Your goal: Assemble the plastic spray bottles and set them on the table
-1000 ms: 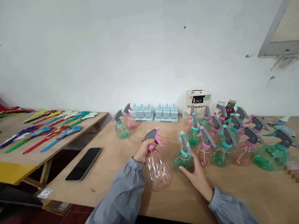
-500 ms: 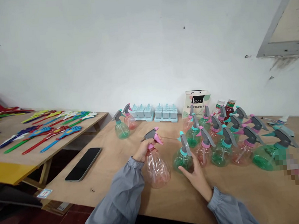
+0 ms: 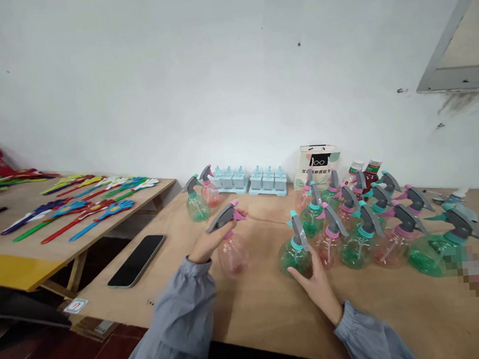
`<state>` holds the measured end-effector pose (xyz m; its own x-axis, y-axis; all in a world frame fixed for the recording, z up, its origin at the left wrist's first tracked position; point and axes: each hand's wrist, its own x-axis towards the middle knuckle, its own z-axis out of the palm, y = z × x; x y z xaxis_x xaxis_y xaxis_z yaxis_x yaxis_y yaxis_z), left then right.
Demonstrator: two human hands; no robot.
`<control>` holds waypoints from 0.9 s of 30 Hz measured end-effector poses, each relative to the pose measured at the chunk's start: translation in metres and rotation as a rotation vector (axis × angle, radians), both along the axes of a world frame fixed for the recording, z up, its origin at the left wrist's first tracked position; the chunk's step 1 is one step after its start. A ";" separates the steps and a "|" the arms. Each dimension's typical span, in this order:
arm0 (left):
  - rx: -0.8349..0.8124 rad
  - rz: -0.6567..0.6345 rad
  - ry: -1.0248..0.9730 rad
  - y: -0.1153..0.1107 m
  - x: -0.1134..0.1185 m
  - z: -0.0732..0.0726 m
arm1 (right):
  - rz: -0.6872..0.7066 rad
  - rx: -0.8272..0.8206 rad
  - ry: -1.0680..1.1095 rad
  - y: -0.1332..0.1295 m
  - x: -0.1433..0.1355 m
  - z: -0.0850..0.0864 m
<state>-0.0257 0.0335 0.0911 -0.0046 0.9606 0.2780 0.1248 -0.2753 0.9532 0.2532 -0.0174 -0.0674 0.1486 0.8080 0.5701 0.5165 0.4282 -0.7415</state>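
Observation:
My left hand [image 3: 207,244] is closed round the neck of a clear pink spray bottle [image 3: 233,256], below its grey and pink trigger head. The bottle is slightly blurred and I cannot tell whether its base touches the table. Lower right of it, my right hand [image 3: 316,284] curves its thumb and fingers round the body of a green spray bottle [image 3: 292,257] with a grey and turquoise head; some fingers are hidden behind it. Right of that hand, several pink and green spray bottles [image 3: 355,247] stand close together. At the back left are a green one [image 3: 197,207] and a pink one [image 3: 210,193].
Two pale blue ice-lolly moulds [image 3: 268,181] and a printed carton [image 3: 317,168] stand by the wall. A phone [image 3: 137,260] lies on the wooden table [image 3: 259,322]. Colourful hand-shaped clappers [image 3: 101,217] cover part of the left table.
My left hand has carried the pink spray bottle left and away from me. The right hand keeps its grip on the green bottle, and the view has shifted slightly.

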 end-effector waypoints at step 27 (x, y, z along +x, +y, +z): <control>0.134 0.609 0.092 0.094 -0.154 -0.063 | -0.001 0.000 0.013 0.000 -0.001 -0.005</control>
<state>-0.1799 0.1272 0.0284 -0.5102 0.7496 0.4216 0.3773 -0.2455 0.8930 0.2523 -0.0178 -0.0724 0.1571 0.8079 0.5680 0.5071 0.4276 -0.7484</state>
